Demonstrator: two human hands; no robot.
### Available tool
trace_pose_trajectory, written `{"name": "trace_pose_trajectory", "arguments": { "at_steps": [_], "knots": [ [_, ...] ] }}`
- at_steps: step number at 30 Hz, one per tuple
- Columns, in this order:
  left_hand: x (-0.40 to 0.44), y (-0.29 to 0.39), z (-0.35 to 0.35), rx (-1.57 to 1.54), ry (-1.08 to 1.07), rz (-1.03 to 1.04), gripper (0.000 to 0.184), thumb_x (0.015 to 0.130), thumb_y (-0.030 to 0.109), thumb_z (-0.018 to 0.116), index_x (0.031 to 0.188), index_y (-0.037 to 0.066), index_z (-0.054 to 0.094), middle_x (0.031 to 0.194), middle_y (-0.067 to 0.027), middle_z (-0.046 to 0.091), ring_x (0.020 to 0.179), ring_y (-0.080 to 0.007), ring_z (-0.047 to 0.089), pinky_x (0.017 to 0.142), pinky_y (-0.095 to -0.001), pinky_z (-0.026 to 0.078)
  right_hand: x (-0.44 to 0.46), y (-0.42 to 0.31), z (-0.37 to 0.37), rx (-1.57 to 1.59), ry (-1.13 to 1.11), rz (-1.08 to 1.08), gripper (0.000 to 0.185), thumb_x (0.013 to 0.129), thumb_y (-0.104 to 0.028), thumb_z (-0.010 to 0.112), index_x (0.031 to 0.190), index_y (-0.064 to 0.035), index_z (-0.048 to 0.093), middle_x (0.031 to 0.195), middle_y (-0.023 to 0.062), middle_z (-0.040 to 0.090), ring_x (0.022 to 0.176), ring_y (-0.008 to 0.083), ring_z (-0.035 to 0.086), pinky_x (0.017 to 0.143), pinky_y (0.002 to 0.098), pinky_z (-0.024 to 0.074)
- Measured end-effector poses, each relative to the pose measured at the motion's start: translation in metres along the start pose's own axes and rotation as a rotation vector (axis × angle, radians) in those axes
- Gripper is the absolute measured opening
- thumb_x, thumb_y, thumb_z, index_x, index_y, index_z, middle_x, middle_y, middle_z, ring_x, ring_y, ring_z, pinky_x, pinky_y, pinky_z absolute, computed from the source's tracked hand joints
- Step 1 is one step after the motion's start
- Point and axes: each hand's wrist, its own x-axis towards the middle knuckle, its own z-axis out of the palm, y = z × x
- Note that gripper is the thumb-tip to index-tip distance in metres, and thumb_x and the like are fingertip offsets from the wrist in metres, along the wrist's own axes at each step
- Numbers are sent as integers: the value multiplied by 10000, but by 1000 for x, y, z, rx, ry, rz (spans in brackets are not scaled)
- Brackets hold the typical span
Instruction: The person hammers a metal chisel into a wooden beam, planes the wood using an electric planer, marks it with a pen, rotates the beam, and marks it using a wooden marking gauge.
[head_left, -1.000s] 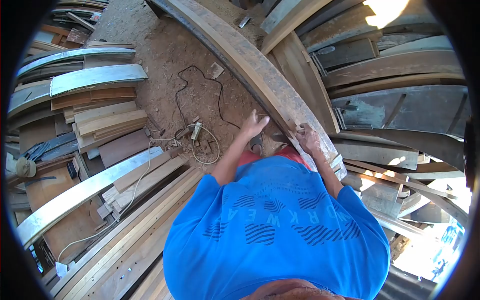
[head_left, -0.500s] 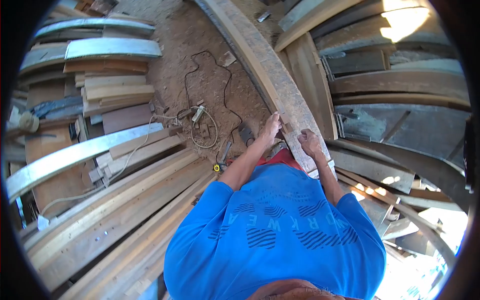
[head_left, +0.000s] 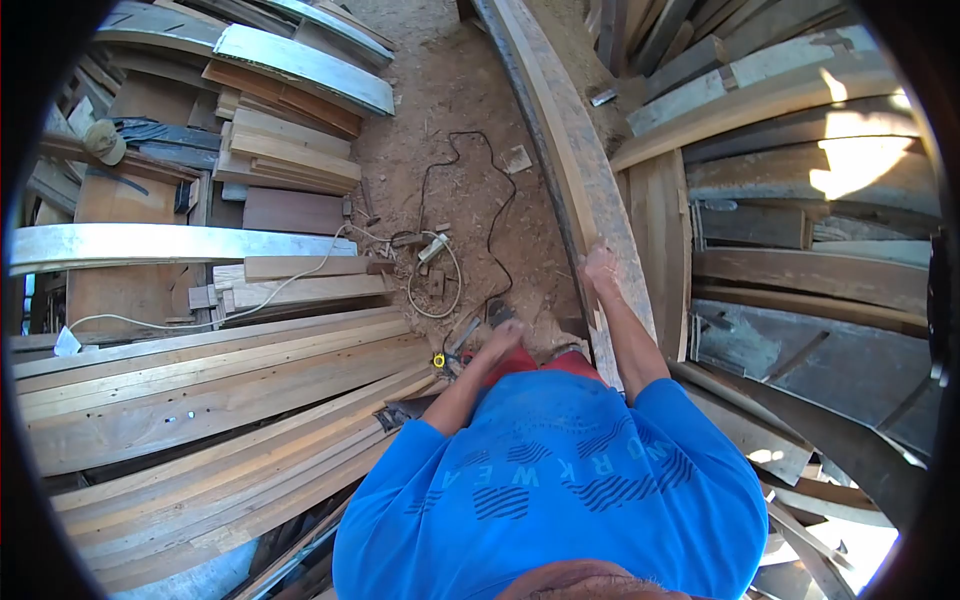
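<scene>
A long wooden strip (head_left: 560, 130) lies lengthwise on a speckled, worn bench board (head_left: 612, 205). My right hand (head_left: 600, 268) rests on the strip near its close end, fingers curled round its edge. Away from the bench, my left hand (head_left: 503, 336) hangs low in front of my red shorts, its fingers curled and too small to make out. Just left of it, a yellow tape measure (head_left: 439, 360) and a metal-looking tool (head_left: 465, 333) sit by the planks.
Stacked planks (head_left: 290, 150) and long boards (head_left: 220, 400) fill the left side. A black cable (head_left: 490, 225) and a white power strip (head_left: 433, 249) lie on the dirt floor (head_left: 400, 180). More large boards (head_left: 810, 270) are piled at the right.
The view has turned left. My left hand has left the strip and moved back toward my body. The other hand has shifted from the bench board onto the strip.
</scene>
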Motion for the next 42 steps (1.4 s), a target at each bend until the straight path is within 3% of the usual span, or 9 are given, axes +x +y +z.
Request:
{"name": "trace_pose_trajectory", "arguments": {
  "at_steps": [3,8,14,16,19,21,24,33,42],
  "knots": [
    [-19,-90,-29,194,115,-179,532,1008,447,484,1226,-6,656,1214,-236,678,1160,-334,643,995,-409,472,-15,-23,-15,56,62,164,603,877,-271,712,1334,26,454,1205,266,632,1160,421,636,976,504,530],
    [-48,-157,-54,43,60,-487,572,997,483,474,1246,5,667,1310,-285,623,1250,-403,593,1042,-446,460,-24,-35,-18,-6,149,178,582,852,-252,747,1283,9,454,1211,271,624,1147,447,632,967,513,535],
    [-3,-159,-89,169,-64,-338,576,985,526,470,1221,46,683,1289,-278,626,1201,-452,597,1004,-498,485,-6,-18,5,-87,187,224,598,830,-285,775,1247,13,467,1204,284,620,1146,460,629,971,520,530],
    [19,-164,-92,219,226,-136,556,991,522,469,1157,42,695,1167,-270,678,1142,-448,629,941,-495,505,-12,-30,-2,-73,166,262,611,826,-300,784,1256,16,486,1204,277,620,1146,468,623,974,527,524],
    [24,-117,-130,-146,244,-115,419,988,404,563,1081,13,683,904,-152,724,852,-286,694,810,-415,536,42,69,81,-363,378,7,701,812,-362,813,1295,12,470,1202,272,632,1140,469,621,991,539,502],
    [39,-147,-137,-255,442,-56,392,994,384,558,1075,21,682,805,-114,699,756,-240,661,730,-402,526,-12,-32,-6,-265,150,201,648,865,-380,754,1262,55,483,1180,295,646,1123,463,644,973,519,518],
    [11,-130,-169,-465,282,-443,391,988,371,559,1048,7,688,784,-117,686,733,-240,654,681,-404,516,-6,-29,-13,-335,57,163,642,887,-368,731,1251,80,450,1181,328,645,1126,468,645,947,513,533],
    [-70,-214,-148,-344,325,-685,388,949,347,544,980,-6,703,810,-164,700,749,-248,670,681,-402,518,-5,-41,-17,-333,63,261,624,876,-358,746,1216,65,437,1105,323,680,1080,462,675,928,518,545],
    [-39,-213,-139,-559,367,-516,285,934,272,609,1080,36,674,753,-17,610,564,-118,519,498,-300,377,0,-39,-23,-332,22,268,656,836,-389,793,1208,52,479,1110,308,685,1100,448,671,926,503,542]
  ]
}}
